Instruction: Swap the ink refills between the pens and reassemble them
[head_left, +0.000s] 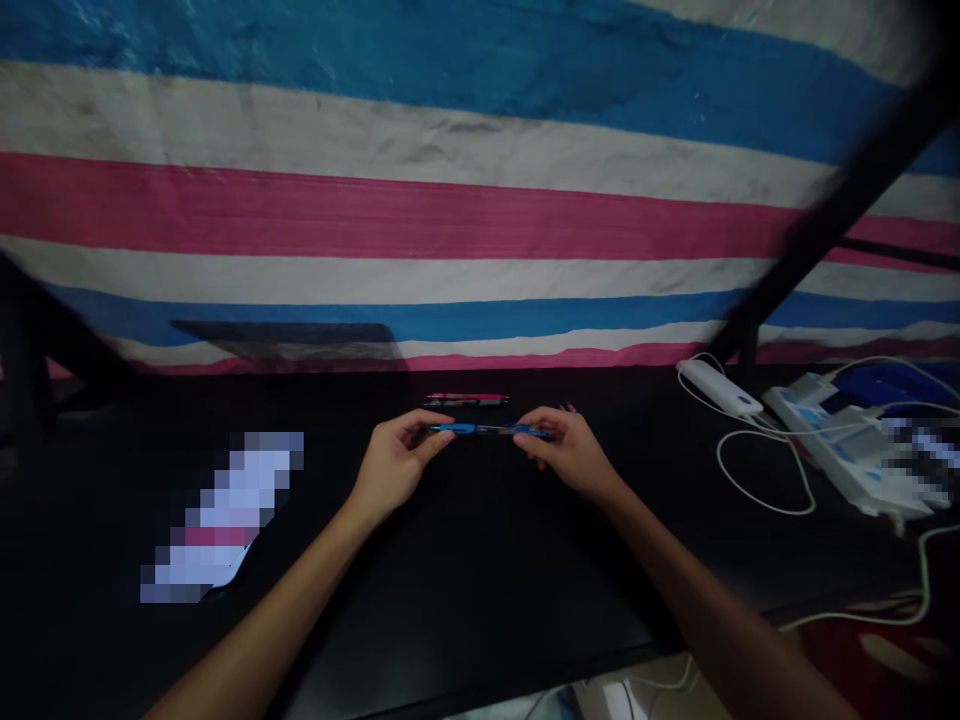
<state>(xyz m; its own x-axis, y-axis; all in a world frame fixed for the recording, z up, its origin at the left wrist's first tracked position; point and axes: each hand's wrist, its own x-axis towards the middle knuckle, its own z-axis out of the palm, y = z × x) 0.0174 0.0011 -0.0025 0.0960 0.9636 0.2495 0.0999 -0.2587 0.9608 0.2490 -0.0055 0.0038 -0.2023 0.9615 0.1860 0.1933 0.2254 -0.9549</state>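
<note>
Both hands hold one blue pen [484, 431] level over the black table [465, 560]. My left hand [394, 462] pinches its left end with thumb and fingers closed. My right hand [570, 452] grips the right end, fingers curled round it. Just behind the blue pen, a pink and dark pen [466, 399] lies flat on the table, apart from both hands.
A blurred-out flat item [225, 515] lies at the left. At the right sit a white power bank [718, 388], looping white cables [757, 480] and white boxes [840, 440]. A striped blue, white and pink sheet [450, 200] hangs behind; a dark bar [832, 220] slants across it.
</note>
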